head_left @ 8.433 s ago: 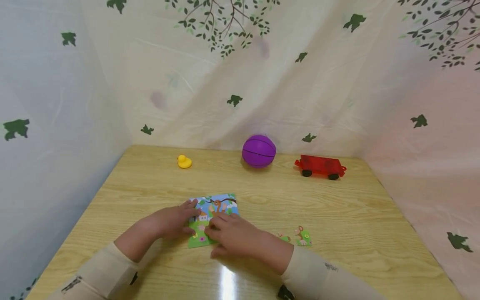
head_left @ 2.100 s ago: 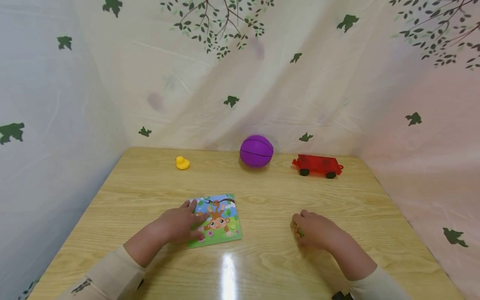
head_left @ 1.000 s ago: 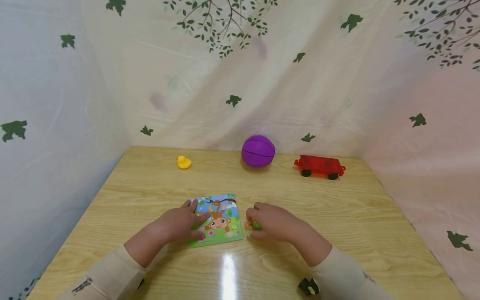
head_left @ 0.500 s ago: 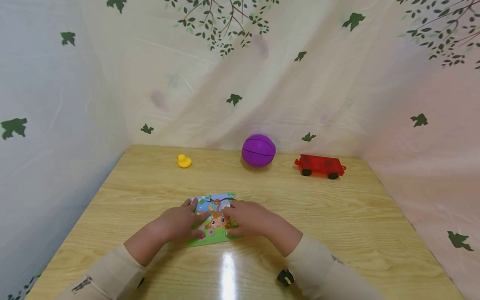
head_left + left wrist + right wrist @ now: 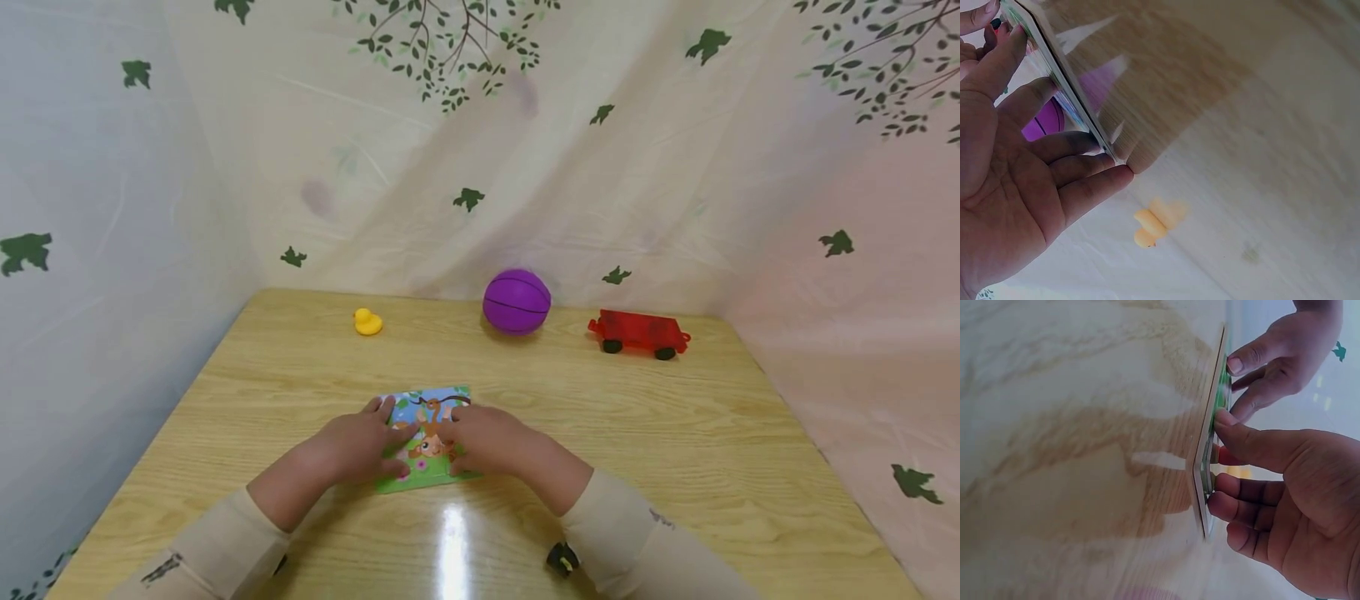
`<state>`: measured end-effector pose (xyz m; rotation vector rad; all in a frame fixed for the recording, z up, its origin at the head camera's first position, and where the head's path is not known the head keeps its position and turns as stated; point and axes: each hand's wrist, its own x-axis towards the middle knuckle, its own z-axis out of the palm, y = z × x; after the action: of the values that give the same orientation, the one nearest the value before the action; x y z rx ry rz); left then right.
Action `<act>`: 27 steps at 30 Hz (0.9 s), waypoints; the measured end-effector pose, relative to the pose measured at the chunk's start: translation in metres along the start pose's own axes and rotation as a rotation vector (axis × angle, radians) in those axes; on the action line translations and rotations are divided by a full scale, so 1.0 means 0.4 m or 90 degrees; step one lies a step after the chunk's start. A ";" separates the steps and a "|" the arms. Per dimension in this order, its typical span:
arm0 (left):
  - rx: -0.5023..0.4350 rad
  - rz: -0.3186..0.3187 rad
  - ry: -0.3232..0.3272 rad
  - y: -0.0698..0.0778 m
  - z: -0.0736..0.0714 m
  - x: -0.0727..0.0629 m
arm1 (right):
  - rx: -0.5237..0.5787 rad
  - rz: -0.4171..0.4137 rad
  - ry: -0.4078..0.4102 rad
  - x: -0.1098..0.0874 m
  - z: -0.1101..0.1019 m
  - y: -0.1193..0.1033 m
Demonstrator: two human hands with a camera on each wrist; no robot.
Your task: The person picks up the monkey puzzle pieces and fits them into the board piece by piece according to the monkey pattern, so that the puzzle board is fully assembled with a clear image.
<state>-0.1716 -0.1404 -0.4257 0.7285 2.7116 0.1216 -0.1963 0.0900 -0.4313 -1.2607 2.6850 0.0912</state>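
Observation:
A flat square jigsaw puzzle (image 5: 422,481) with a cartoon monkey on blue and green lies at the middle of the table. My left hand (image 5: 352,450) rests on its left side, fingers spread out straight; in the left wrist view the fingertips meet the puzzle's edge. Over the right part, my right hand (image 5: 491,440) pinches a puzzle piece (image 5: 1208,467) between thumb and curled fingers, low against the board, as the right wrist view shows. That hand hides the puzzle's right side in the head view.
Along the back of the wooden table (image 5: 675,442) stand a yellow toy duck (image 5: 368,322), a purple ball (image 5: 517,302) and a red toy wagon (image 5: 640,332). Pale cloth (image 5: 420,158) printed with leaves and birds encloses the back and sides.
My right hand has carried a puzzle piece leftward from the right of the table onto the puzzle. Two loose pieces seen there earliest no longer lie there. My left hand stays on the puzzle.

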 end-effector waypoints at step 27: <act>-0.009 0.002 0.012 0.005 -0.001 -0.007 | -0.185 0.026 -0.070 -0.133 -0.010 -0.101</act>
<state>-0.1686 -0.1401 -0.4242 0.7310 2.7251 0.1499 -0.1324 0.1038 -0.4168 -1.2333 2.6707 0.5566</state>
